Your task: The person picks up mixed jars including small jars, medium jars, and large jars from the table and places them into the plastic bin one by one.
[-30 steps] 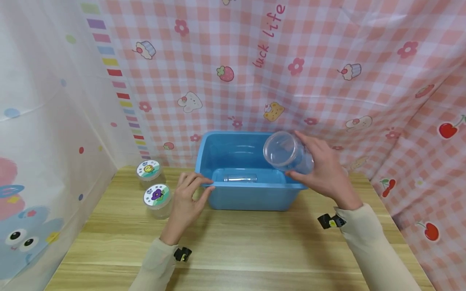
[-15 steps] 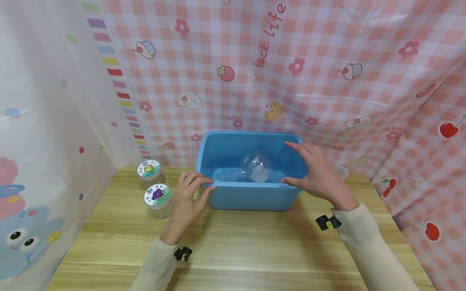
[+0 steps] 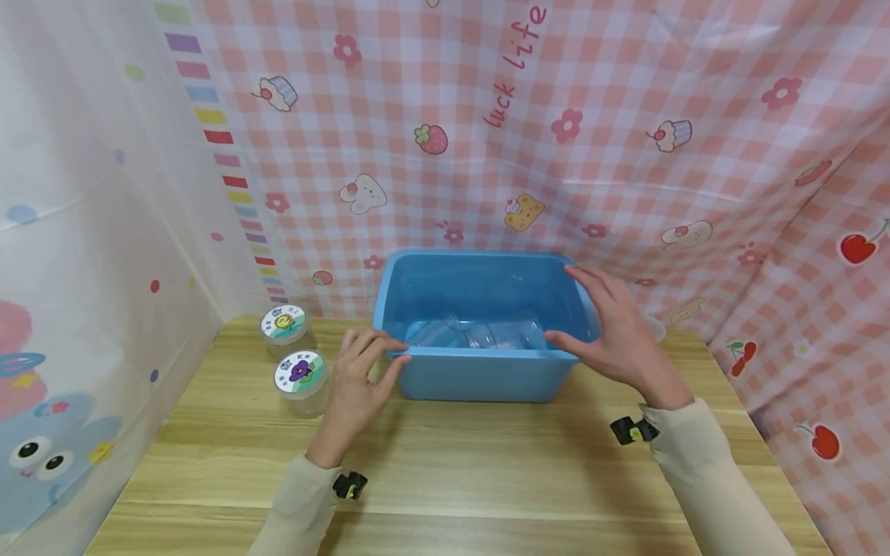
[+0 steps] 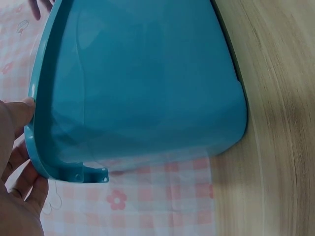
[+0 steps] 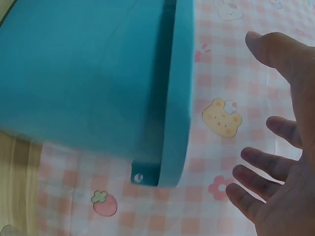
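Observation:
A blue plastic bin (image 3: 480, 377) stands on the table by the back cloth. My left hand (image 3: 356, 382) holds its front left corner, thumb and fingers on the rim, as the left wrist view (image 4: 22, 172) also shows. Over the bin's right end hovers my right hand (image 3: 615, 332), fingers spread and holding nothing; the right wrist view shows it apart from the rim (image 5: 178, 98). Inside lies a clear plastic jar (image 3: 511, 335) on its side. Left of it rests another clear container (image 3: 434, 332), partly hidden by the front wall.
Two clear jars with printed lids stand left of the bin, one with a yellow picture (image 3: 283, 323), one with a purple flower (image 3: 301, 374). Something clear (image 3: 653, 328) sits behind my right hand. Patterned cloth (image 3: 452, 154) hangs behind the wooden table (image 3: 473, 471).
My right hand has let go of the clear jar, which dropped into the bin and now lies on its side. The container at left has turned to a slant. My left hand stays put.

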Motion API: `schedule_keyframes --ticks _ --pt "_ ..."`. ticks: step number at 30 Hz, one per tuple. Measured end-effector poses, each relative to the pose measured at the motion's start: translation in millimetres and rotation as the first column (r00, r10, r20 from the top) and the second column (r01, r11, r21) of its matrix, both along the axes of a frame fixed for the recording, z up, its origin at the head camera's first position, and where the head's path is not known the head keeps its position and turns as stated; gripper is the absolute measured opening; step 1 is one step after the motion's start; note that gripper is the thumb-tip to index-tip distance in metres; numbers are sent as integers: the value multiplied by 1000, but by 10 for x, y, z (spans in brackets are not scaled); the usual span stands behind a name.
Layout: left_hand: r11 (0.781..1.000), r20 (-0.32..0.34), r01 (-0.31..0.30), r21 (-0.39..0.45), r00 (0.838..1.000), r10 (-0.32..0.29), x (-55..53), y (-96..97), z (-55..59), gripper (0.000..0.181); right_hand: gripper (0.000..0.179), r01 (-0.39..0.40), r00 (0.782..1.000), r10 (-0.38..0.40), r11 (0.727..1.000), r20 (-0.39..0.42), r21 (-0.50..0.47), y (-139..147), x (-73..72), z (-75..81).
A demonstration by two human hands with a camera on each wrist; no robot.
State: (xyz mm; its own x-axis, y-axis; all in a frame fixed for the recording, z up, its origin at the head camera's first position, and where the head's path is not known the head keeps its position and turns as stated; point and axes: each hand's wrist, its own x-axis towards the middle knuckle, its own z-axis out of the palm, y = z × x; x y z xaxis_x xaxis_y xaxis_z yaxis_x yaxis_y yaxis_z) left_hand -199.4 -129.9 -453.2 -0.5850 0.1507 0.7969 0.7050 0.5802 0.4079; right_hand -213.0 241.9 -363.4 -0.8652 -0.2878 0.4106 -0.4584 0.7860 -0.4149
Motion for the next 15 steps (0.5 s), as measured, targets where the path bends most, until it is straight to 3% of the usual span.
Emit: schedule_keyframes --ticks 15 --pt "1000 10 -4 1 1000 4 0 1 -8 16 98 65 998 -66 997 -12 -37 241 -71 -149"
